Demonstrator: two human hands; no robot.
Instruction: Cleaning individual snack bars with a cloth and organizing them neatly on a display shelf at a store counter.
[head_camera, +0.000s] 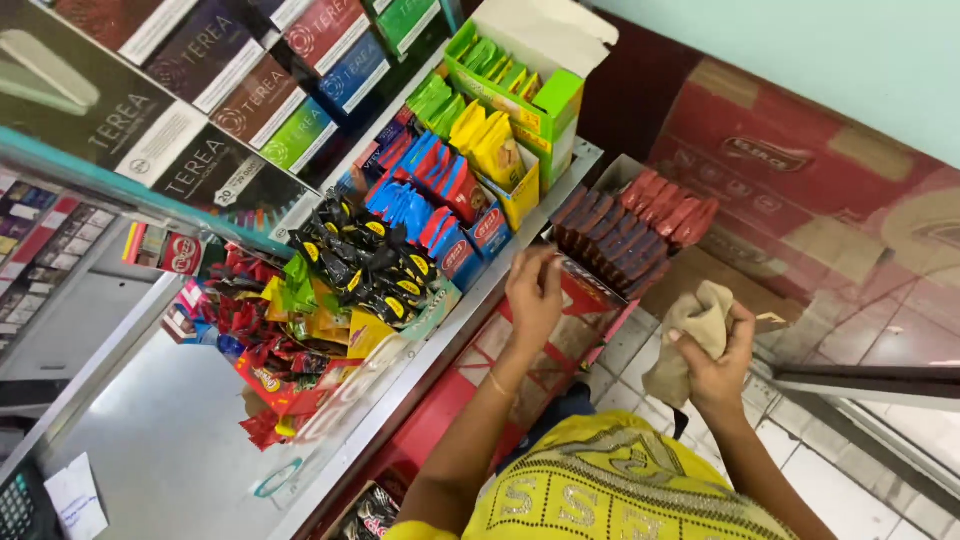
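Note:
My left hand (535, 290) reaches out to an open red cardboard box (590, 300) packed with dark red and brown sachets (630, 232); its bent fingers touch the box's near edge. A thin bangle sits on that wrist. My right hand (718, 368) is clenched around a crumpled beige cloth (690, 335), held above the tiled floor, apart from the box. A yellow patterned garment (610, 485) covers my body at the bottom of the view.
A metal-edged counter (440, 345) carries display boxes of green (500, 70), yellow (490, 145), blue-and-red (430, 195) and black-and-yellow packets (365, 260). Flat cartons (200, 90) line the shelf above. A large red carton (800, 180) stands at right; white floor tiles (860, 490) lie below.

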